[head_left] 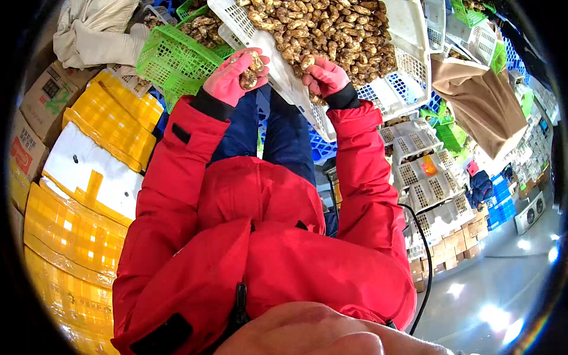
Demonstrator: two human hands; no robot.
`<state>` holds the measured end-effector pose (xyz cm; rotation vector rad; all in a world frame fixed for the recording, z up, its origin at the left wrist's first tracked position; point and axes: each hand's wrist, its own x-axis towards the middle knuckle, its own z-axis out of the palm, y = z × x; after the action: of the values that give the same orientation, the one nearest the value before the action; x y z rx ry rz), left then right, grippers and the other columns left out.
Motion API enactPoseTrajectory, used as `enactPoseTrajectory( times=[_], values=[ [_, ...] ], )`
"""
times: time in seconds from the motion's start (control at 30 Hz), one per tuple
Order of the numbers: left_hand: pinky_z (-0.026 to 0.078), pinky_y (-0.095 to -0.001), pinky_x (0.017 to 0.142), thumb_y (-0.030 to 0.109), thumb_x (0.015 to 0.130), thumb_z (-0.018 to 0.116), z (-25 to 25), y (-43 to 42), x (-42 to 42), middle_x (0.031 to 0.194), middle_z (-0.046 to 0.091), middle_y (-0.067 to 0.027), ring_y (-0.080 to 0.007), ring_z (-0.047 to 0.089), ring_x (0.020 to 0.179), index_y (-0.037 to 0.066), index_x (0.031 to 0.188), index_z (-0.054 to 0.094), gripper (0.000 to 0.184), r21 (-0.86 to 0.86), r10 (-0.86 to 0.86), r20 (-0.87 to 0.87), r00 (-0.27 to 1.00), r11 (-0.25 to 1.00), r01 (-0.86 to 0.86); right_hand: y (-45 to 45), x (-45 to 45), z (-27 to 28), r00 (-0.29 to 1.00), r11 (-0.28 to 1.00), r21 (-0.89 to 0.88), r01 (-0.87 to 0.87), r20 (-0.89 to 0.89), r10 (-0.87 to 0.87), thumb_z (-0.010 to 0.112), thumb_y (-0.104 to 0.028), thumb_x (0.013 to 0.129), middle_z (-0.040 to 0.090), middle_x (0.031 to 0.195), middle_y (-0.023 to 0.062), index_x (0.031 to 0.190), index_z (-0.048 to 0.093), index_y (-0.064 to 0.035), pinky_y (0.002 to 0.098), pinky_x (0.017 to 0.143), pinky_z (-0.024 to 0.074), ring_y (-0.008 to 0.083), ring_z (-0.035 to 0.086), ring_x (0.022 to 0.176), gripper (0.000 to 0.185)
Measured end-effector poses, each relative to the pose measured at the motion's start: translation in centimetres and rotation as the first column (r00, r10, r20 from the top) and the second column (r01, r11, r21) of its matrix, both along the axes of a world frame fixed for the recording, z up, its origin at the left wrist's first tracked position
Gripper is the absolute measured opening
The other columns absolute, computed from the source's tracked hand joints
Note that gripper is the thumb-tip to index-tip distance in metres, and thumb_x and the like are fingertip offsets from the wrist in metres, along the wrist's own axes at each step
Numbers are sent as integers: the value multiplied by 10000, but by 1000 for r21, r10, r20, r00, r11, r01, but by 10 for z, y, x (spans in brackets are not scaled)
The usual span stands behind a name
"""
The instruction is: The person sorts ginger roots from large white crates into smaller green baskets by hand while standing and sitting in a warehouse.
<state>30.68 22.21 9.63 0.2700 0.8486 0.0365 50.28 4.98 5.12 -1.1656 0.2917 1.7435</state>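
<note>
While your left hand [239,74] grips mushrooms [249,76], your right hand [329,76] pinches one. The crate [412,66] sits at one o'clock.

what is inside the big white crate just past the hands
A heap of brown, knobbly pieces shows inside the white crate. Whatever lies beneath the top pieces, and the crate's floor there, is covered.

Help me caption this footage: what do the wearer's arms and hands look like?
The left sleeve and right sleeve are red and creased, each ending in a black cuff. A small black tab shows on the left one. The left hand and right hand are bare.
</note>
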Motion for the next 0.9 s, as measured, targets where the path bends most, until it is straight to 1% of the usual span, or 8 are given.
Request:
enactPoseTrajectory(
  times=[0.1, 0.3, 0.43, 0.5, 0.67, 0.77, 0.83, 0.9],
  values=[
    [441, -380, 854, 271, 877, 479, -1, -1, 2, 1206, 470, -128, -226, 512, 1030, 75, 1180, 442, 363, -54, -8, 16, 1000, 999, 9, -2, 0, -3, 998, 997, 66, 47, -56, -43, 580, -161, 809, 617, 731, 105, 1117, 501, -36, 216, 457, 398, 137, 540, 508, 342],
    [430, -381, 864, 272, 883, 458, -3, -11, 1, 1328, 342, -149, -272, 428, 1155, 105, 1141, 468, 308, -32, -2, 144, 990, 999, 7, 45, -29, 68, 893, 898, 228, -375, 348, 285, 528, -123, 817, 557, 777, 17, 1254, 388, -39, 204, 590, 417, 65, 493, 633, 466],
    [471, -359, 787, 312, 857, 503, -11, -5, -9, 1277, 406, -143, -301, 453, 1125, 111, 1119, 504, 330, -165, 142, 253, 957, 981, -102, 46, -10, 70, 808, 924, 59, -378, 507, 298, 490, -145, 831, 582, 773, 40, 1205, 458, -29, 213, 619, 431, 82, 521, 673, 392],
    [473, -374, 789, 312, 852, 512, -15, -5, -13, 1298, 369, -168, -336, 427, 1141, 102, 1121, 506, 341, -188, 175, 246, 953, 973, -131, 42, 2, 35, 101, 769, -210, -604, 937, 334, 521, -140, 775, 592, 875, 101, 1095, 544, -111, 333, 667, 457, 227, 568, 776, 322],
    [463, -411, 816, 253, 867, 502, -24, -5, -15, 1338, 301, -172, -352, 360, 1188, 62, 1149, 471, 342, -357, 324, 295, 899, 910, -211, 58, -16, -37, -577, 339, -599, -725, 797, 176, 463, -175, 788, 539, 942, 39, 1008, 526, -227, 354, 677, 476, 237, 559, 846, 234],
    [447, -432, 846, 225, 869, 502, -25, -1, -16, 1348, 283, -169, -346, 339, 1207, 45, 1155, 445, 343, -430, 366, 312, 877, 877, -213, 63, -7, -34, -445, 371, -510, -776, 860, 251, 512, -196, 772, 572, 858, 47, 952, 572, -213, 352, 668, 474, 252, 566, 809, 191],
    [443, -436, 854, 226, 870, 500, -23, -2, -16, 1347, 283, -167, -343, 335, 1211, 47, 1159, 444, 344, -413, 366, 287, 885, 881, -230, 49, -2, -35, 173, 682, -161, -713, 902, 394, 512, -230, 806, 592, 883, 57, 1024, 553, -136, 317, 693, 471, 213, 572, 825, 241],
    [440, -435, 858, 225, 875, 492, -21, -1, -16, 1346, 286, -163, -338, 331, 1215, 49, 1163, 445, 341, -396, 362, 267, 893, 886, -241, 34, 6, -35, 729, 925, 57, -376, 635, 257, 512, -264, 840, 613, 907, 68, 1095, 534, -58, 281, 717, 467, 173, 579, 841, 328]
  ],
)
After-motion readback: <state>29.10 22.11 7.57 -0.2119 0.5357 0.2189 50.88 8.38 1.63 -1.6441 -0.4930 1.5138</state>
